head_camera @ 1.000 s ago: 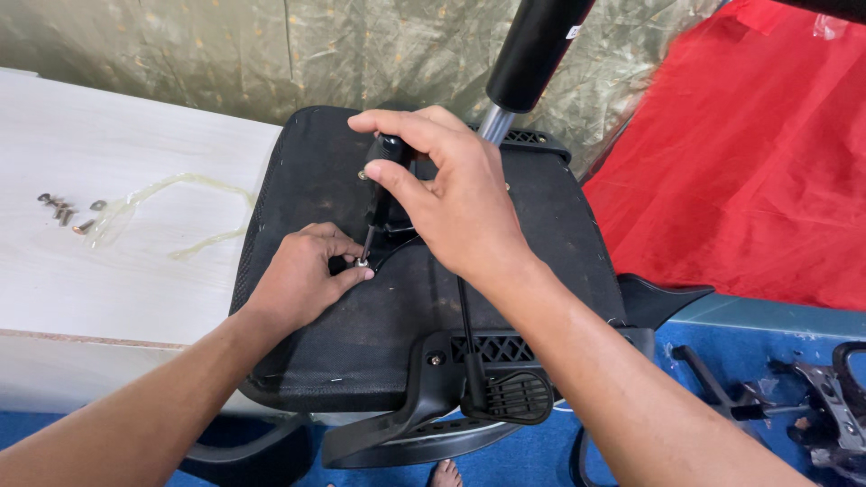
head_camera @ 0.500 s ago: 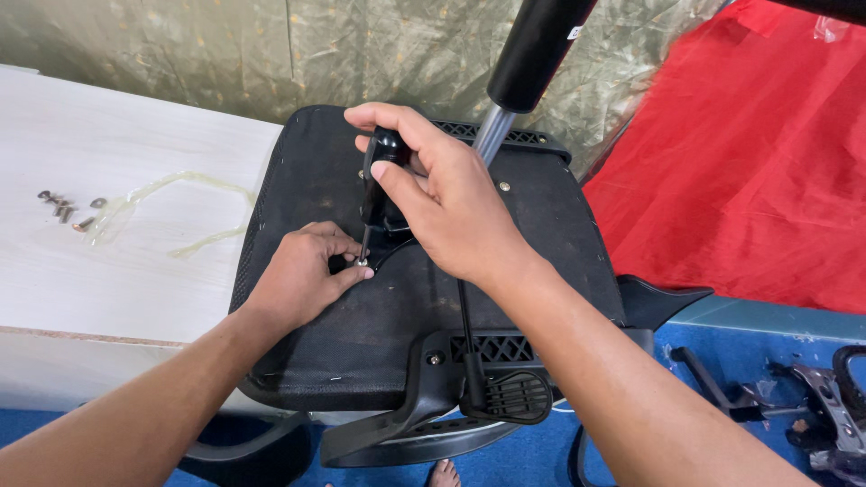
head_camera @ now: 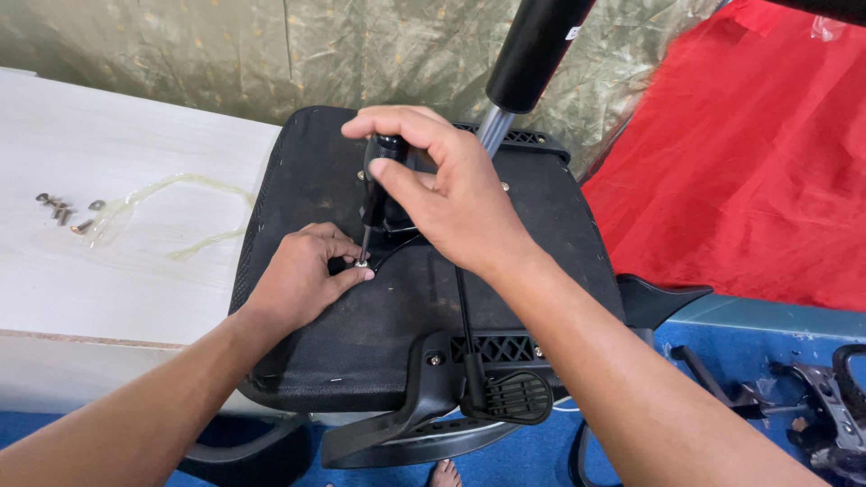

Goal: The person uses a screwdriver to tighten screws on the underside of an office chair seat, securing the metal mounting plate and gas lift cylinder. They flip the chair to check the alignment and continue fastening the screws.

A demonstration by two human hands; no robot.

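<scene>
Right hand gripping screwdriver upright; left hand steadying tip.

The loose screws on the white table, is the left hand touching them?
No, the left hand rests on the black chair seat at the screwdriver tip, while the loose screws lie apart on the white table.

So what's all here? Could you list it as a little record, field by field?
setting: white table with a chair seat lying underside up on it
right hand: right hand grips the black handle of a screwdriver, held upright
left hand: left hand rests on the seat, fingers pinched at the screwdriver's tip
centre post: gas cylinder rises from the seat
on table: loose screws beside a clear plastic bag
right side: red cloth
floor: blue mat with black metal parts
</scene>
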